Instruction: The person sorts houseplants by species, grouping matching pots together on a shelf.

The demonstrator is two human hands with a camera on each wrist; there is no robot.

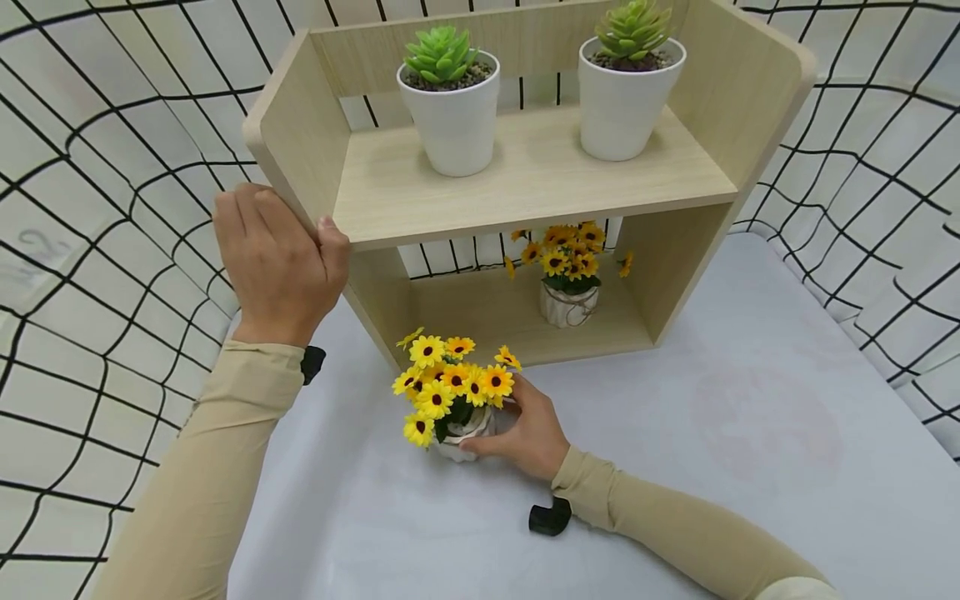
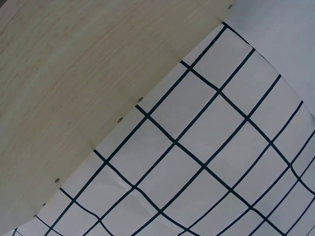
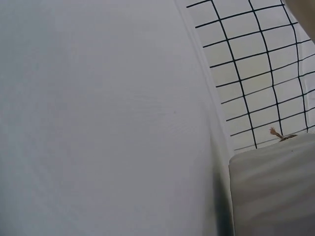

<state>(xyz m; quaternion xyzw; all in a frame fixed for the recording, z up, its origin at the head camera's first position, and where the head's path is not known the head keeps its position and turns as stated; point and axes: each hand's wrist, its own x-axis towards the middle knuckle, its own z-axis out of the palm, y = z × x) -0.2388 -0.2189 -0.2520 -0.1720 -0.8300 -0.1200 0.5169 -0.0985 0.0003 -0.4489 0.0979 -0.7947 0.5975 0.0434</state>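
Note:
My left hand (image 1: 281,254) grips the front edge of the left side panel of a light wooden two-tier shelf (image 1: 517,196), thumb on the inner side. That panel's outer face (image 2: 88,73) fills the upper left of the left wrist view. With thumb and fingers around its right side, my right hand (image 1: 534,429) holds a small whitish pot of yellow artificial sunflowers (image 1: 442,387) in front of the shelf, low over the table. Part of that pot (image 3: 273,189) shows at the lower right of the right wrist view.
Two white pots with green succulents (image 1: 461,125) (image 1: 626,108) stand on the upper tier. A second pot of orange-yellow sunflowers (image 1: 570,304) sits on the lower tier, right of centre. Black wire grid (image 1: 870,158) over white sheeting surrounds the white-covered table (image 1: 750,417).

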